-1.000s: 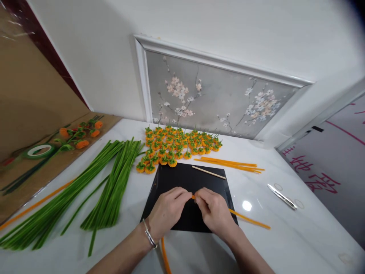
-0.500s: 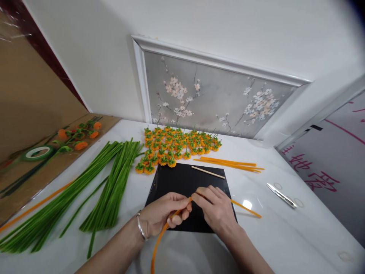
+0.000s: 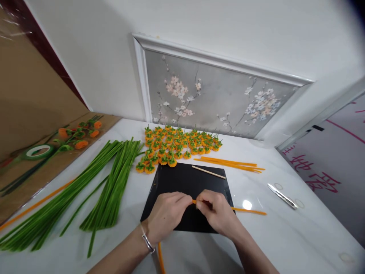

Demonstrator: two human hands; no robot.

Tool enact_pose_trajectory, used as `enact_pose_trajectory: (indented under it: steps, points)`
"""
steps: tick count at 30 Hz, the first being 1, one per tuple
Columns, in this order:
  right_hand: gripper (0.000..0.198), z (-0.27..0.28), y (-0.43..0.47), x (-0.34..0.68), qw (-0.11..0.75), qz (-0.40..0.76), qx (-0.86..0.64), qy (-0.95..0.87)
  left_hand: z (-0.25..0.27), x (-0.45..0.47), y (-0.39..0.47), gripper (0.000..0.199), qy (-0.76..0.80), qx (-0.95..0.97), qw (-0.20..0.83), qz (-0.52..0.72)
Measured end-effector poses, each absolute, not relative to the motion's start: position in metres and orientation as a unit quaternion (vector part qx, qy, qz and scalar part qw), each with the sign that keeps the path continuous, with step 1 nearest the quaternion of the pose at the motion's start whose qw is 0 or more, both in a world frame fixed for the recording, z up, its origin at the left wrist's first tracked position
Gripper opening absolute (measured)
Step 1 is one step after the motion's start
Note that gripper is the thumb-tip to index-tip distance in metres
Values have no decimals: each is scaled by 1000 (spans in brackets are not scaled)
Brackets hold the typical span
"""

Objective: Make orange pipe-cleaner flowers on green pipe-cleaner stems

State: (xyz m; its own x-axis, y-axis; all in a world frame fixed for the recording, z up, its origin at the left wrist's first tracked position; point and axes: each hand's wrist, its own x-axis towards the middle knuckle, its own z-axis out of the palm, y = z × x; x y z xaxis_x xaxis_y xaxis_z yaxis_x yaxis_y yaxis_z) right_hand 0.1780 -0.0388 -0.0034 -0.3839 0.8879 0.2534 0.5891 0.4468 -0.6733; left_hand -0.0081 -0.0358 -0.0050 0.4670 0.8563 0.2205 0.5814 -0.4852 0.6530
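Observation:
Both hands pinch one orange pipe cleaner above a black mat. My left hand, with a silver bangle on its wrist, is closed on it, palm turned down. Close beside it, my right hand grips the same strand between thumb and fingers. A short orange stretch shows between the fingertips. One end sticks out to the right past my right hand; the other hangs below my left wrist. A thin wooden stick lies across the mat's far edge.
Many small orange flowers with green tops stand behind the mat. Green pipe cleaners lie to the left, loose orange pipe cleaners behind right. Metal snips rest at right. Green tape and finished flowers sit far left.
My left hand has rolled over from palm-up to palm-down on the pipe cleaner. My right hand's grip has shifted, and the right end of the strand lies flatter and farther right.

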Motion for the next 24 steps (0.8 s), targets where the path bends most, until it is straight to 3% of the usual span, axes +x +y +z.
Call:
enact_pose_trajectory:
  steps: [3,5,9,14,18,24]
  points:
    - [23,-4,-36,181,295,272,-462,-791,-5,-6,-36,26,453,807,261,274]
    - [15,-6,-35,181,308,212,-461,-805,-1,-5,-34,27,483,767,317,281]
    - [34,-9,-33,177,320,36,-406,-855,3,-6,-30,29,489,669,475,296]
    - [25,-14,-32,173,348,-48,-333,-875,2,-8,-28,24,446,563,640,273]
    - [23,-15,-32,173,332,-73,-329,-881,4,-10,-28,24,425,587,649,232]
    - [21,-15,-36,169,260,-69,-399,-877,4,-13,-25,16,452,655,545,265]
